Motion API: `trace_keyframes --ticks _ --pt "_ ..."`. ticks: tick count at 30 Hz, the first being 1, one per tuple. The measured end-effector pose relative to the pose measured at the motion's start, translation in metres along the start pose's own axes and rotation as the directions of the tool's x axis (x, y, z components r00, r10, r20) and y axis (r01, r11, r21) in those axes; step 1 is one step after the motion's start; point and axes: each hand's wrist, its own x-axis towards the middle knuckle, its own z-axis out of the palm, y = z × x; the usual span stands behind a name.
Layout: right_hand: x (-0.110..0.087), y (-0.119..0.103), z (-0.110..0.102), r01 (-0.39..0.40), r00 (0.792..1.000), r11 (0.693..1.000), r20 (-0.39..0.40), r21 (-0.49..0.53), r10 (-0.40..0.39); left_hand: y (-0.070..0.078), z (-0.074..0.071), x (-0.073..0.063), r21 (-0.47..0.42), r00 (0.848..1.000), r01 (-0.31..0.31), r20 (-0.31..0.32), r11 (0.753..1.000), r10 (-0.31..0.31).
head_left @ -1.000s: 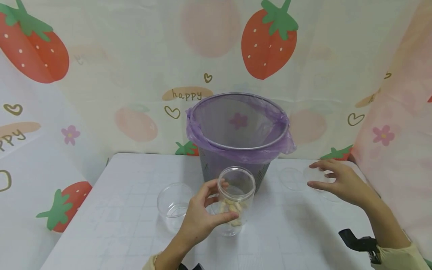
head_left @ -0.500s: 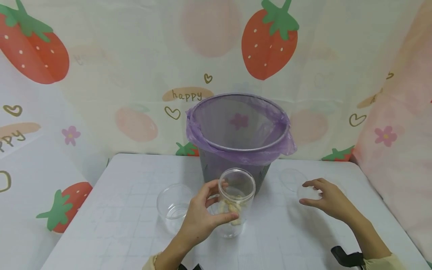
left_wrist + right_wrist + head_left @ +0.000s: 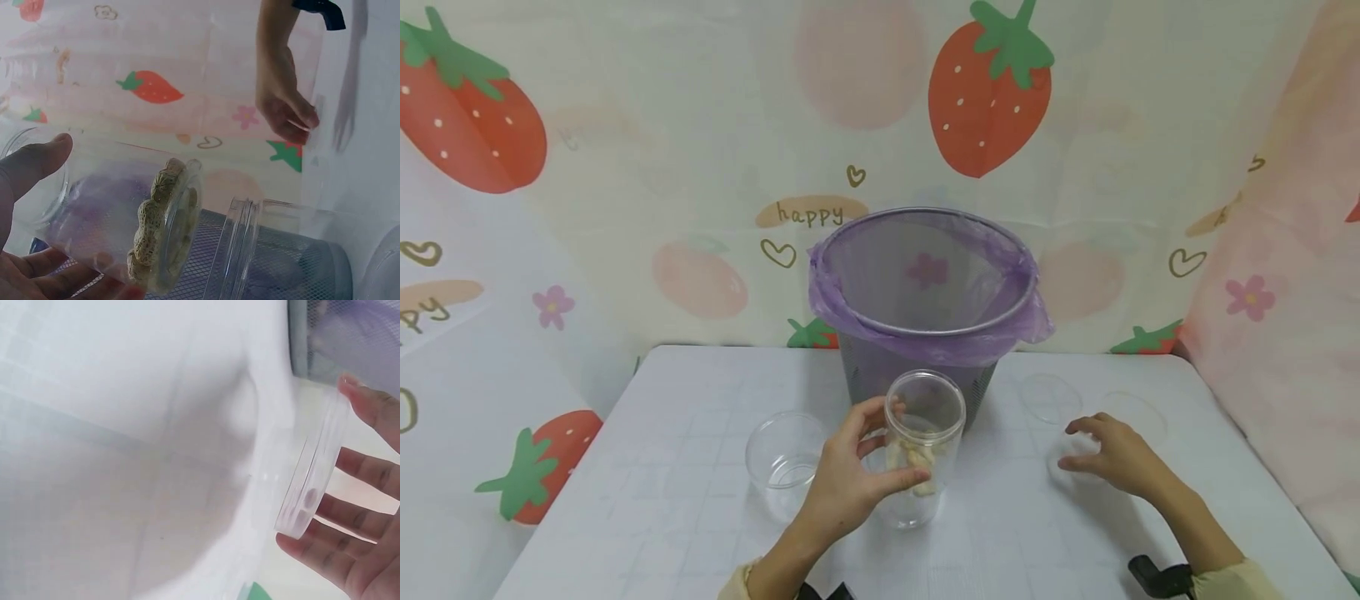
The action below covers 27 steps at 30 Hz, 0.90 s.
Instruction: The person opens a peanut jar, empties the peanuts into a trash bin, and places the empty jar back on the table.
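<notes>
My left hand [image 3: 846,467] grips a clear plastic jar [image 3: 927,412], its open mouth upward. Several peanuts [image 3: 147,231] in their shells lie at the bottom of this jar. Below it stands another clear jar [image 3: 244,250], partly hidden behind the held one in the head view. At the right, above the table, my right hand [image 3: 1108,454] holds a clear round lid [image 3: 312,469] by its edge, with the thumb on one side and the fingers on the other. To the left of my left hand stands a further clear jar [image 3: 786,458] without a lid.
A mesh bin [image 3: 917,375] with a purple bag [image 3: 835,308] folded over its rim stands behind the held jar. Two clear round lids [image 3: 1051,398] lie on the white table [image 3: 685,500] at the back right. Strawberry-print cloth [image 3: 700,108] encloses the back and sides.
My right hand has come nearer and slightly left from the back right of the table, bringing the lid with it. The left hand and its jar have stayed nearly still.
</notes>
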Motion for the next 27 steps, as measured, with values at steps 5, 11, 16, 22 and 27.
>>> trace_keyframes --ticks 5,11,16,22,27 --pt "0.002 0.004 0.010 -0.008 1.000 1.000 0.012 0.001 0.008 0.001 0.000 0.002 -0.001 1.000 0.013 -0.009 1.000 -0.013" --pt "0.002 0.007 0.018 -0.015 0.999 1.000 0.043 -0.006 0.015 0.000 0.001 0.001 -0.009 1.000 0.025 -0.004 1.000 -0.025" --pt "0.002 0.007 0.025 -0.020 0.999 1.000 0.047 -0.022 0.021 -0.001 0.002 0.001 -0.030 1.000 0.020 0.006 0.999 -0.020" --pt "0.003 0.004 0.031 -0.025 0.999 0.998 0.040 -0.052 0.028 0.000 0.005 0.003 -0.038 0.999 0.023 0.024 0.999 -0.022" --pt "0.004 0.000 0.034 -0.045 0.998 0.994 0.041 -0.098 0.049 0.002 0.007 0.004 -0.041 0.999 0.034 0.036 0.999 -0.032"
